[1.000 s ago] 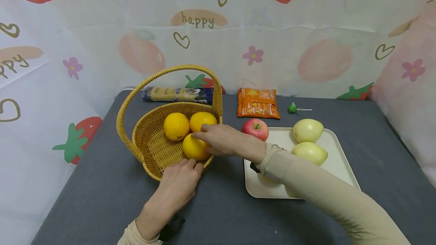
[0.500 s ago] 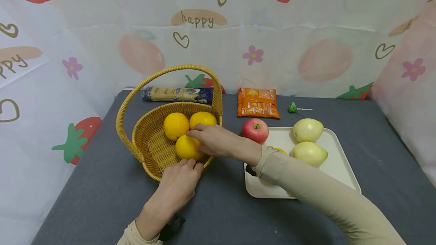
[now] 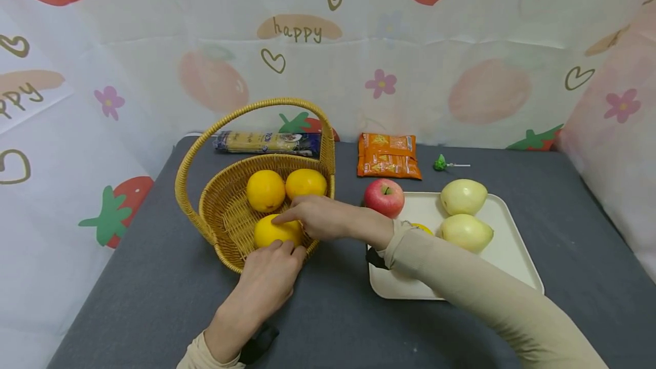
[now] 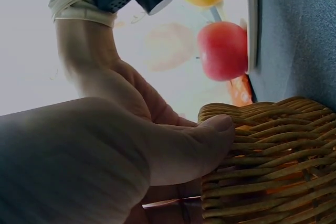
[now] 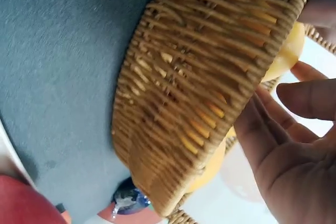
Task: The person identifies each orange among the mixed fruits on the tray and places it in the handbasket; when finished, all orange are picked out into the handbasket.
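A yellow wicker basket (image 3: 230, 215) with a tall handle stands left of centre. My left hand (image 3: 270, 275) grips its front rim, the thumb (image 4: 212, 132) outside the weave in the left wrist view and the fingers reaching inside. Three oranges lie in the basket: a front orange (image 3: 271, 232), a back-left orange (image 3: 265, 191) and a back-right orange (image 3: 306, 183). My right hand (image 3: 325, 218) reaches over the right rim, index finger extended onto the front orange. In the right wrist view its thumb (image 5: 307, 98) stands apart from the fingers, which are partly hidden behind the rim.
Right of the basket, a cream tray (image 3: 512, 249) holds two pale green fruits (image 3: 465, 232), a red apple (image 3: 384, 198) and a yellow fruit (image 3: 422, 228) mostly hidden by my sleeve. Behind are a noodle pack (image 3: 266, 142), an orange packet (image 3: 388, 155) and a green lollipop (image 3: 441, 163).
The front orange has shifted left and slightly toward me inside the basket, with my right hand following it and its index finger now straightened. The left hand stays on the rim.
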A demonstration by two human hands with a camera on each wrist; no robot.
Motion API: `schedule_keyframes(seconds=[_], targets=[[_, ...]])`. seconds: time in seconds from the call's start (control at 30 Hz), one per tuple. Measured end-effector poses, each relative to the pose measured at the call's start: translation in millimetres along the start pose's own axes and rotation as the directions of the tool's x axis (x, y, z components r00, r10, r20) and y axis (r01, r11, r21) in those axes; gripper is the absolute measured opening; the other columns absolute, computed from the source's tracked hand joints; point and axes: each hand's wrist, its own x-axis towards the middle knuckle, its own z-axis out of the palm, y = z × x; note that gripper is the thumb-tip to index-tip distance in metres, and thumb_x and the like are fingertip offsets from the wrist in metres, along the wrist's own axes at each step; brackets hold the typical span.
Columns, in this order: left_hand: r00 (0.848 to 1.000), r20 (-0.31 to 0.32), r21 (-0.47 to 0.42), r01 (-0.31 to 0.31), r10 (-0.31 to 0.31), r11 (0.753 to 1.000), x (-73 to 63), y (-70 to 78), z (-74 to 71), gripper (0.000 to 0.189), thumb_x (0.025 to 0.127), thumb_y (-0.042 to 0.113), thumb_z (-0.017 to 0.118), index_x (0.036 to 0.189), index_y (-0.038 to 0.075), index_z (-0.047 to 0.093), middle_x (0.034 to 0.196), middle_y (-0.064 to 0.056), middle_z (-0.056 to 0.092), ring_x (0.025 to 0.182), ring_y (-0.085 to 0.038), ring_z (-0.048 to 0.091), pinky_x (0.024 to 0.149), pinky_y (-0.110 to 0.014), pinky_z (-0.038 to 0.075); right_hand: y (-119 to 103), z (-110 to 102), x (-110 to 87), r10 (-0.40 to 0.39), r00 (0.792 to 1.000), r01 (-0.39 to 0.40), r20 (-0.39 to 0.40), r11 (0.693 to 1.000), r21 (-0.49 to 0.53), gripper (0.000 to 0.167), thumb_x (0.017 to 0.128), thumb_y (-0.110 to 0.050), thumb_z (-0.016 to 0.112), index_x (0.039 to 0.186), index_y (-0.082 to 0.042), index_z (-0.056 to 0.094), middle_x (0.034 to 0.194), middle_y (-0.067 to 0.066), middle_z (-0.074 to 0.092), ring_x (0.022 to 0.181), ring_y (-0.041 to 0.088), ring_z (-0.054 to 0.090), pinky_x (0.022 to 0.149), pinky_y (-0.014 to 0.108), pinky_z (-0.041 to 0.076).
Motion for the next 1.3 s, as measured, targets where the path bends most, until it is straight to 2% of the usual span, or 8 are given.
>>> schedule_keyframes(seconds=[0.13,0.23,0.43,0.63,1.0,1.17,1.3], targets=[[1.000,-0.005,-0.005,0.003,-0.003,1.000,-0.3,0.1,0.2,0.012,0.083,0.008,0.074,0.076,0.011,0.065,0.065,-0.001,0.052,0.054,-0.015,0.046,0.044,-0.026,0.037,-2.7,1.5,2.2,-0.030,1.000,0.030,0.000,0.999,0.029,0.053,0.093,0.008,0.047,0.142,-0.013,0.053,0.128,0.008,0.062,0.105,0.019,0.057,0.092,0.027,0.047],[1.000,-0.003,-0.002,0.004,-0.004,1.000,-0.2,0.2,0.4,0.011,0.083,0.009,0.075,0.078,0.011,0.066,0.067,-0.002,0.054,0.055,-0.016,0.048,0.045,-0.027,0.039,-3.6,1.4,3.0,-0.053,0.999,0.054,-0.008,0.996,0.065,0.049,0.095,0.006,0.046,0.140,-0.009,0.052,0.136,0.009,0.059,0.118,0.019,0.058,0.104,0.031,0.045],[0.999,-0.032,0.018,-0.004,0.005,1.000,-1.0,0.2,1.7,0.007,0.081,0.009,0.075,0.080,0.011,0.069,0.070,-0.002,0.058,0.059,-0.017,0.053,0.050,-0.029,0.045,-6.9,1.3,5.9,-0.105,0.994,0.098,0.030,0.978,0.186,0.046,0.096,0.005,0.044,0.140,-0.008,0.053,0.141,0.006,0.057,0.130,0.017,0.054,0.111,0.029,0.040],[0.997,-0.076,0.050,-0.013,0.017,0.999,-1.7,0.5,2.9,0.009,0.081,0.010,0.075,0.077,0.012,0.068,0.065,0.000,0.056,0.056,-0.017,0.052,0.048,-0.029,0.043,-10.7,1.2,5.5,-0.098,0.993,0.082,0.070,0.975,0.208,0.049,0.099,0.004,0.039,0.146,-0.010,0.046,0.148,0.003,0.050,0.138,0.015,0.046,0.116,0.029,0.034],[0.996,-0.087,0.052,-0.008,0.013,0.999,-2.7,-0.1,3.8,0.013,0.082,0.010,0.075,0.072,0.012,0.066,0.063,0.000,0.053,0.052,-0.015,0.047,0.045,-0.026,0.039,-11.3,2.8,6.2,-0.105,0.992,0.091,0.072,0.981,0.174,0.052,0.097,0.005,0.040,0.147,-0.011,0.044,0.150,0.002,0.049,0.138,0.014,0.046,0.116,0.028,0.034],[0.997,-0.071,0.044,-0.005,0.009,0.999,-2.8,-0.1,3.0,0.014,0.083,0.010,0.074,0.073,0.012,0.066,0.064,0.000,0.052,0.051,-0.015,0.046,0.046,-0.026,0.039,-11.9,2.6,6.5,-0.140,0.990,0.139,0.017,0.988,0.062,0.048,0.099,0.000,0.042,0.146,-0.010,0.046,0.152,0.004,0.046,0.143,0.016,0.041,0.118,0.031,0.030],[0.999,-0.046,0.034,-0.004,0.006,0.999,-2.2,-0.4,1.8,0.008,0.085,0.011,0.074,0.079,0.012,0.068,0.068,-0.001,0.056,0.054,-0.016,0.049,0.048,-0.027,0.042,-13.4,1.6,6.8,-0.159,0.987,0.158,-0.003,0.985,-0.063,0.042,0.103,-0.009,0.042,0.145,-0.011,0.048,0.154,0.004,0.043,0.144,0.017,0.040,0.117,0.031,0.032]])
